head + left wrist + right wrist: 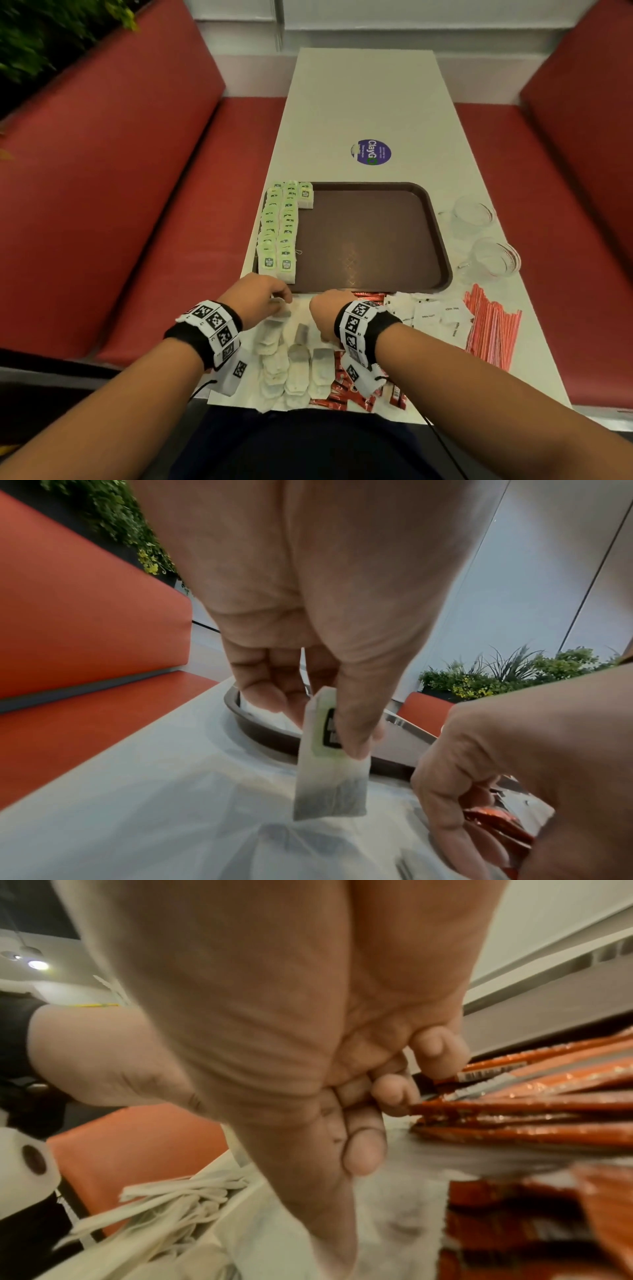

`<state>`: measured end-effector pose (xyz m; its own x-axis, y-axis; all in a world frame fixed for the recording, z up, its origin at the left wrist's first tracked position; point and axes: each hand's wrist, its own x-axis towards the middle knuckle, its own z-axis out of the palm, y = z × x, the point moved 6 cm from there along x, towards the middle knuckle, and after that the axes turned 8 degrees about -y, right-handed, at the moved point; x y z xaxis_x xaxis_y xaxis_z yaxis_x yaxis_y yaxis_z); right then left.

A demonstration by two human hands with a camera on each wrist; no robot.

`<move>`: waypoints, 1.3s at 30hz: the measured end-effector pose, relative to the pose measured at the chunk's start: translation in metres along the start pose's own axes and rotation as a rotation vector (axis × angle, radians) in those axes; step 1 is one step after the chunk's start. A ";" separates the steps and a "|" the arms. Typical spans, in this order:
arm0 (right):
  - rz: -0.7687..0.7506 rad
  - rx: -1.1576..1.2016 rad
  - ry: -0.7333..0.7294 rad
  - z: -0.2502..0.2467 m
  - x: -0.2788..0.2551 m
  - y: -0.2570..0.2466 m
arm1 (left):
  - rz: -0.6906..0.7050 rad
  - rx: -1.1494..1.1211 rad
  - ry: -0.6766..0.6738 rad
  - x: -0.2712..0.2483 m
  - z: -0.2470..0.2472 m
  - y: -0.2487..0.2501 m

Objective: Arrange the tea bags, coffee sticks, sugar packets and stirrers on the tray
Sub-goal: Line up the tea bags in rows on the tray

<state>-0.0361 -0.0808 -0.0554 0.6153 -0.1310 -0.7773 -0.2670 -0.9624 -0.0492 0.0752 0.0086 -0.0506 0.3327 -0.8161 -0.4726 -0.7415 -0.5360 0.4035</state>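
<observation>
The brown tray [370, 236] holds rows of green-tagged tea bags [279, 233] along its left side. My left hand [279, 301] is just in front of the tray's near left corner. In the left wrist view my left hand [325, 723] pinches one tea bag [332, 772] by its green tag, and the bag hangs above the table. My right hand [325, 305] is beside it with its fingers curled into the palm and nothing seen inside. Two fingertips [441, 1053] touch the ends of red coffee sticks [520, 1104].
Loose tea bags [291, 370] and more coffee sticks [342, 390] lie by the table's near edge. White sugar packets [431, 315] and red-striped stirrers [493, 325] are to the right. Two glass cups [493, 260] stand right of the tray. Red benches flank the table.
</observation>
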 end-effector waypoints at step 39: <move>-0.221 0.223 0.189 -0.040 0.022 -0.002 | 0.049 -0.276 0.172 0.005 -0.044 -0.017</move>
<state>0.0077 -0.0908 -0.0475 0.7971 0.0129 -0.6038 -0.2544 -0.8995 -0.3551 0.1154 0.0045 -0.0253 0.4114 -0.8545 -0.3171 -0.5809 -0.5139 0.6312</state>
